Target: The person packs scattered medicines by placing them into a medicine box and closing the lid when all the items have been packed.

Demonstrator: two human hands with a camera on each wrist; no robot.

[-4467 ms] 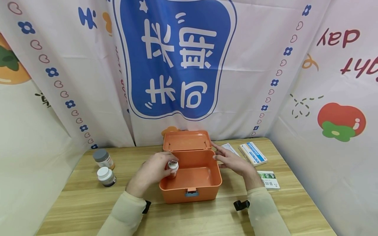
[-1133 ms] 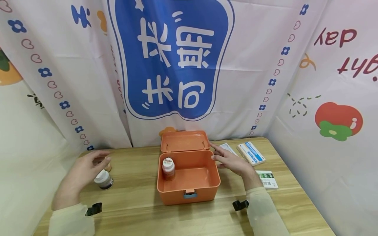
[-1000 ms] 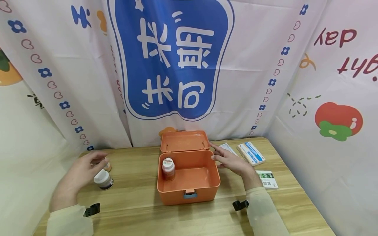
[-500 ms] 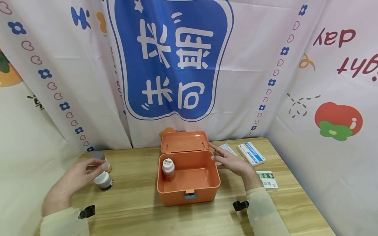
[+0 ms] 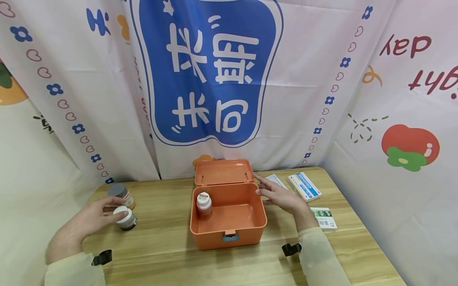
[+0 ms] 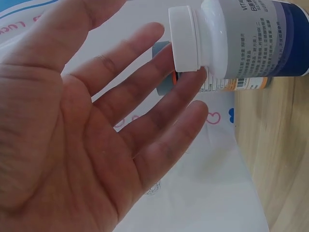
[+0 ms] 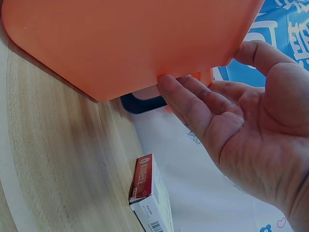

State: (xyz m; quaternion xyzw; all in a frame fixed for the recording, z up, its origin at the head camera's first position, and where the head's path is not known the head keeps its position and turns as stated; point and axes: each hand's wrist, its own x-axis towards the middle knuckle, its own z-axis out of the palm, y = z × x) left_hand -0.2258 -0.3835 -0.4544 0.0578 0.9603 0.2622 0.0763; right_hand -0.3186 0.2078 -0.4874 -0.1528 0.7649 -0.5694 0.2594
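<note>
My left hand (image 5: 89, 220) is at the left of the table, with its fingers spread at a white-capped pill bottle (image 5: 128, 223). In the left wrist view the fingertips reach right to the white cap (image 6: 183, 38), and the palm holds nothing. Just behind stands a grey-capped bottle (image 5: 123, 194). An orange plastic box (image 5: 209, 238) stands mid-table, lid (image 5: 223, 172) raised at the back. Upright in its left part is a white bottle (image 5: 204, 205). My right hand (image 5: 282, 196) grips the box's back right corner, thumb at the rim and fingers around the outside.
Right of the box lie a blue-and-white carton (image 5: 305, 186), a green-and-white carton (image 5: 325, 218) and another white carton (image 5: 277, 180) partly behind my right hand. A printed curtain (image 5: 214, 79) hangs along the table's back edge.
My left hand set the white bottle inside the box and let go. It moved left to the two bottles, then drew nearer from the grey-capped one to the white-capped one. My right hand stayed.
</note>
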